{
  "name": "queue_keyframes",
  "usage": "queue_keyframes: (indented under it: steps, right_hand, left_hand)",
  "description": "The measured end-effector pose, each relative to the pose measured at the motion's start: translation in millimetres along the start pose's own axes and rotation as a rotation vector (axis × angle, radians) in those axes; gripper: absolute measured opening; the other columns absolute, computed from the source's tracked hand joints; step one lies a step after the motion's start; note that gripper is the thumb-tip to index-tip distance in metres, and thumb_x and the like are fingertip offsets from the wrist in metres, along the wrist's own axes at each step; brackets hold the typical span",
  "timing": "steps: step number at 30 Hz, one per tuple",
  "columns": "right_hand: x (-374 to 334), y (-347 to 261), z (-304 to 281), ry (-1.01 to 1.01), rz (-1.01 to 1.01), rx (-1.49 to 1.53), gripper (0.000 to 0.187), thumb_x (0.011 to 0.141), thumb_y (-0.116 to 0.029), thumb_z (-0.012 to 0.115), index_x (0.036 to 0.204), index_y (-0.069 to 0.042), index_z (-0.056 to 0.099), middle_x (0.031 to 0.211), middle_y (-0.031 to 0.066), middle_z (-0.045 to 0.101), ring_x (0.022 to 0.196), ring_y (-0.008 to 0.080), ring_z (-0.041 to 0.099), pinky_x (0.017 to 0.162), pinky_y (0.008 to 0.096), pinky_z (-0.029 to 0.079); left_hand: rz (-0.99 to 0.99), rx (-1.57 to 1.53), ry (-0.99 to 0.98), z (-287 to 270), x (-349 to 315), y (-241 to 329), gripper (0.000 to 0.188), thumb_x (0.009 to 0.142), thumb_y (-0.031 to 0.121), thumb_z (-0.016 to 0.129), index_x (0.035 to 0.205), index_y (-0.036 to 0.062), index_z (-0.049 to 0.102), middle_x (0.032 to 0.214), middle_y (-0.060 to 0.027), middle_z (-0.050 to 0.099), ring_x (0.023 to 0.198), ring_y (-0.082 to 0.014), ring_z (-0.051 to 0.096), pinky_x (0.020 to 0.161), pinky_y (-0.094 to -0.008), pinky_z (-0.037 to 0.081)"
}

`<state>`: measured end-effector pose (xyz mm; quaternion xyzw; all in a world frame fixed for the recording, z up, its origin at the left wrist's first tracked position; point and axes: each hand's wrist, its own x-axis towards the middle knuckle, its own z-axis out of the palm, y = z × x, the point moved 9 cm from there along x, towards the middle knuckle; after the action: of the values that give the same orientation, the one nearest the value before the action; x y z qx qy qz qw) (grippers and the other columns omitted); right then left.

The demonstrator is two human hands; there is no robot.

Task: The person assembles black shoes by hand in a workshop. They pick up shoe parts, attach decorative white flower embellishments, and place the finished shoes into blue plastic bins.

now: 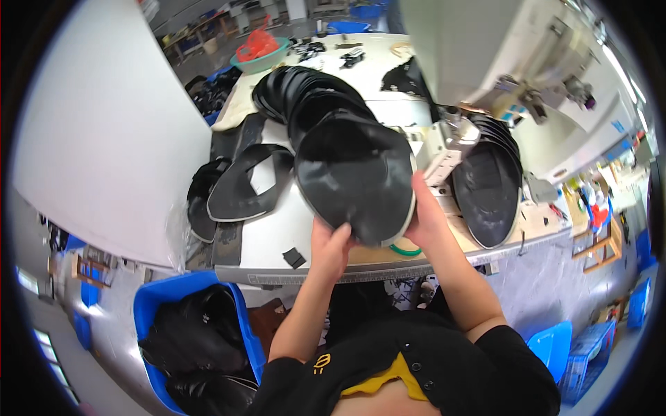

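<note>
Both my hands grip a black shoe upper (357, 184) with a pale edge, held over the front of the table. My left hand (330, 248) is closed on its near left edge, thumb on top. My right hand (427, 216) is closed on its right edge, with the fingers partly hidden beneath. Behind it a row of nested black uppers (309, 90) leans away; I cannot tell whether the held one touches them. To the left lies an open black upper (243, 201), overlapping another black piece (201, 211). Right of my hands stands the sewing machine head (447, 149).
Another stack of black uppers (485, 187) lies right of the machine. A small black scrap (294, 258) and a green ring (404, 250) lie near the table's front edge (312, 279). A blue bin (142, 305) of black pieces stands below left. A green basin (267, 62) is farther back.
</note>
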<state>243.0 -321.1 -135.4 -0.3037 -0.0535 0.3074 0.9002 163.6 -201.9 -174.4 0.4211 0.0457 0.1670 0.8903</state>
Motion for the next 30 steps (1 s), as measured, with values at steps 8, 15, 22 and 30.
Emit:
queue_keyframes:
  steps: [8, 15, 22, 30]
  right_hand:
    - [-83, -48, -8, -0.110, -0.084, -0.361, 0.050, 0.083, 0.001, 0.057, 0.130, -0.001, 0.042, 0.116, 0.0075, 0.057, 0.100, 0.0147, 0.056, 0.090, 0.0283, 0.044]
    - [-184, -124, -124, 0.257, -0.311, -0.397, 0.048, 0.080, 0.000, 0.059, 0.126, 0.001, 0.046, 0.118, 0.0099, 0.057, 0.106, 0.0189, 0.055, 0.093, 0.0323, 0.042]
    - [-161, -181, -193, 0.575, -0.307, -0.484, 0.046, 0.083, -0.003, 0.053, 0.128, 0.001, 0.043, 0.113, 0.0136, 0.059, 0.099, 0.0217, 0.059, 0.086, 0.0337, 0.048]
    - [-76, -252, -159, 0.846, -0.821, -1.475, 0.040, 0.084, -0.013, 0.055, 0.120, 0.002, 0.047, 0.108, 0.0221, 0.059, 0.096, 0.0360, 0.059, 0.082, 0.0390, 0.045]
  left_hand:
    - [0.033, 0.440, -0.337, 42, -98, -13, 0.038, 0.084, -0.008, 0.053, 0.121, -0.0034, 0.045, 0.116, -0.0098, 0.054, 0.108, -0.0175, 0.051, 0.094, -0.0301, 0.038]
    - [-0.191, 0.436, -0.602, 88, -86, -101, 0.055, 0.084, 0.000, 0.056, 0.133, -0.0019, 0.029, 0.132, -0.0115, 0.040, 0.120, -0.0170, 0.040, 0.101, -0.0306, 0.031]
    - [-0.312, 0.195, -0.475, 160, -34, -140, 0.079, 0.086, -0.003, 0.051, 0.143, 0.0050, -0.003, 0.139, -0.0165, 0.029, 0.118, -0.0214, 0.043, 0.091, -0.0306, 0.043]
    - [-0.043, 0.700, -0.526, 175, 7, -153, 0.078, 0.083, 0.004, 0.059, 0.142, 0.0007, 0.010, 0.124, -0.0203, 0.043, 0.096, -0.0191, 0.057, 0.073, -0.0264, 0.050]
